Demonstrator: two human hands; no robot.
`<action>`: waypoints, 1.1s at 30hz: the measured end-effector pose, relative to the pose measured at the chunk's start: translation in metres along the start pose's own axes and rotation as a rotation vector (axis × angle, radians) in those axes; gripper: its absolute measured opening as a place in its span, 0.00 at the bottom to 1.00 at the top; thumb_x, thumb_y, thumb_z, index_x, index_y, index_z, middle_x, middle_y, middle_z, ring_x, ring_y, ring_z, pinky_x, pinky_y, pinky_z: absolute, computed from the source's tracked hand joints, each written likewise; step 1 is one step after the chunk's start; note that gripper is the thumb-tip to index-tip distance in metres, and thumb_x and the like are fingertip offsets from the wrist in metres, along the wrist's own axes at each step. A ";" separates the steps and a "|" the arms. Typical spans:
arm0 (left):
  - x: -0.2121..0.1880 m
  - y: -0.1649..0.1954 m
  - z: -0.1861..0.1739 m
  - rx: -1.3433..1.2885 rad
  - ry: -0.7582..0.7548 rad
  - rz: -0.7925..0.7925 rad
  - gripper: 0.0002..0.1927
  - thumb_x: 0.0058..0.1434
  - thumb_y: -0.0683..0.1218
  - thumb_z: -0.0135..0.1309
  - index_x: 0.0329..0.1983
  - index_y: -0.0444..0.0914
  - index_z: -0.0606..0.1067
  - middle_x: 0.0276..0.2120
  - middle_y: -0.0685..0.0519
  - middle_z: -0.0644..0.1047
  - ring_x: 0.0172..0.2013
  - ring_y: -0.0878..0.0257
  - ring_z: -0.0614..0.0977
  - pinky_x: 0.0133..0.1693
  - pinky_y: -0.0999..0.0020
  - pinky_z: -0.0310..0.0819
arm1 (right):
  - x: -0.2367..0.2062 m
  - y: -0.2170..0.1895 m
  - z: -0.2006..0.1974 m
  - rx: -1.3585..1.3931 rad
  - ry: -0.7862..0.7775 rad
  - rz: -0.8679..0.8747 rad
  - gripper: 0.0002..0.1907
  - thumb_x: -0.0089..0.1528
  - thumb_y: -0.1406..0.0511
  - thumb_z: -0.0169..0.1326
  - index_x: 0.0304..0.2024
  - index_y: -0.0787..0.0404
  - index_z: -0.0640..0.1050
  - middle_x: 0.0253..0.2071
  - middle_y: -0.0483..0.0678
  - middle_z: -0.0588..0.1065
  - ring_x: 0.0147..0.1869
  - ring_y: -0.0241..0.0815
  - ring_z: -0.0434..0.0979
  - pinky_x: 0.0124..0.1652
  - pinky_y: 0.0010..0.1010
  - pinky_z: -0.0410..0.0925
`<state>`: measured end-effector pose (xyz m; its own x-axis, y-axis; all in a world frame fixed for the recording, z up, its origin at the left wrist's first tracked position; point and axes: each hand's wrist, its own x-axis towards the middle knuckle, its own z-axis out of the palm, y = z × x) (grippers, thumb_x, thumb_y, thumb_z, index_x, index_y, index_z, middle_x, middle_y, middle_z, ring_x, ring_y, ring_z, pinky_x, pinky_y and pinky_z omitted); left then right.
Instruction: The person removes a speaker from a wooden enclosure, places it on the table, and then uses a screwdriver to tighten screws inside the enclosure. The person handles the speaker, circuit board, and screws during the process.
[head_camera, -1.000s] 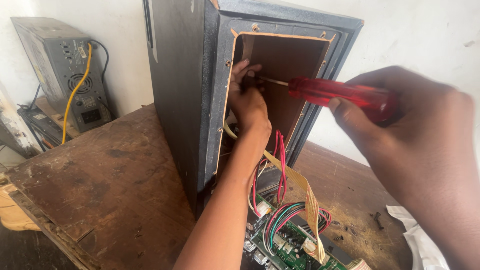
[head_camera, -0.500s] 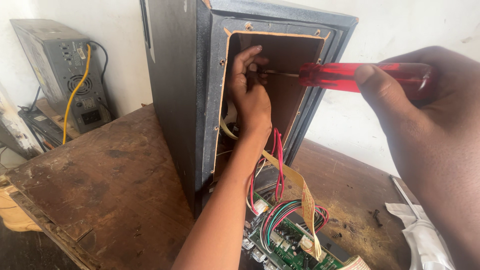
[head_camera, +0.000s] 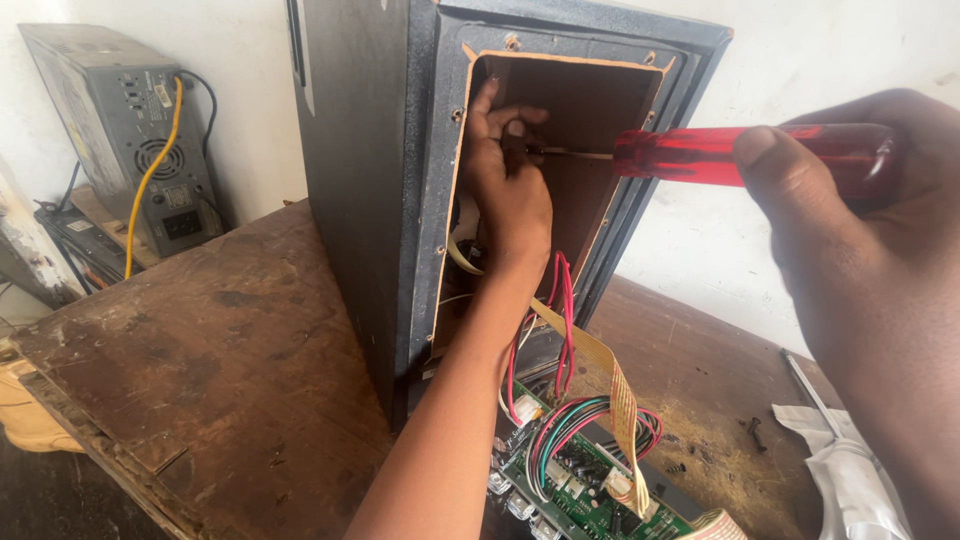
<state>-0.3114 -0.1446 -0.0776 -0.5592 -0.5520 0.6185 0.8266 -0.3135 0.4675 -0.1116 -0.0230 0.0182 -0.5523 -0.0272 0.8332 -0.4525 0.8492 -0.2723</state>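
Observation:
A tall dark speaker cabinet (head_camera: 370, 180) stands on a worn wooden table (head_camera: 200, 350), its rear opening bare and brown inside. My left hand (head_camera: 508, 180) reaches into that opening, fingers pinched around the metal tip of a screwdriver. My right hand (head_camera: 860, 250) grips the screwdriver's red translucent handle (head_camera: 720, 155), held level and pointing left into the cabinet. Red, green and white wires (head_camera: 560, 330) and a flat tan ribbon cable (head_camera: 615, 390) run from the opening down to a green circuit board (head_camera: 590, 490) lying on the table.
A grey metal box (head_camera: 120, 130) with a yellow cable stands at the far left against the white wall. A white cloth (head_camera: 850, 470) and small dark screws (head_camera: 755, 432) lie at the right. The table's chipped edge runs along the lower left.
The view has drawn closer to the cabinet. My right hand with the red screwdriver has moved right and slightly up; my left hand has risen higher inside the opening.

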 end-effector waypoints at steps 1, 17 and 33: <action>0.001 0.000 0.000 -0.013 0.008 -0.011 0.27 0.69 0.27 0.33 0.69 0.35 0.62 0.45 0.49 0.77 0.40 0.68 0.77 0.41 0.74 0.71 | -0.001 0.000 0.000 -0.012 -0.009 0.013 0.17 0.71 0.61 0.55 0.50 0.73 0.75 0.28 0.52 0.74 0.27 0.37 0.75 0.26 0.26 0.67; 0.005 -0.015 -0.001 -0.229 0.114 -0.069 0.16 0.72 0.31 0.37 0.60 0.34 0.67 0.44 0.46 0.77 0.41 0.62 0.78 0.46 0.65 0.77 | -0.002 -0.006 0.000 0.048 -0.013 0.051 0.16 0.71 0.61 0.54 0.49 0.71 0.75 0.24 0.49 0.72 0.22 0.34 0.71 0.22 0.25 0.64; 0.011 -0.038 -0.005 -0.284 0.330 -0.532 0.11 0.72 0.40 0.38 0.51 0.41 0.71 0.36 0.51 0.80 0.29 0.63 0.76 0.30 0.71 0.67 | -0.016 0.003 0.017 0.064 0.067 -0.315 0.12 0.77 0.66 0.59 0.50 0.73 0.75 0.37 0.55 0.79 0.32 0.35 0.78 0.33 0.23 0.68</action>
<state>-0.3484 -0.1431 -0.0919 -0.8820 -0.4595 0.1045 0.4550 -0.7726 0.4429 -0.1162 -0.0295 -0.0040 -0.3321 -0.2468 0.9104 -0.6380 0.7697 -0.0241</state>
